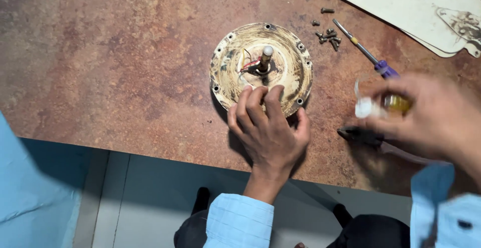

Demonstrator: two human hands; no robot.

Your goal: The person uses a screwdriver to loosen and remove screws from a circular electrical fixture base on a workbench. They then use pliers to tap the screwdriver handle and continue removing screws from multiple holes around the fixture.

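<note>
One round motor housing (260, 67) is what we've got on the go here, a grubby cream-coloured disc lying flat near the middle of the bench (100, 62), with a shaft (265, 57) sticking straight up from its centre and a few red and pale wires (246, 65) curled beside it. Our left hand (268, 130) is spread across the near rim, fingers resting on the metal, pinning it down rather than gripping it. Our right hand (426, 115) is off to the side, well clear of the housing, and it's blurry, but it looks closed around a small bottle with a yellowish body (396, 102) and a white tip.

What worries us: those wires sit right next to our fingertips, so a slip of the left hand could snag or pinch them. If whatever's in the bottle comes out too fast, we reckon it could run onto the wiring or the bench instead of around the shaft.

Further out there's a loose pile of screws (329, 36), a screwdriver with a purple handle (365, 51), and a dark tool (361, 135) just under the right hand. A careless sleeve could easily scatter those screws off the bench. Pale fan blades (401, 7) lie at the far corner.
</note>
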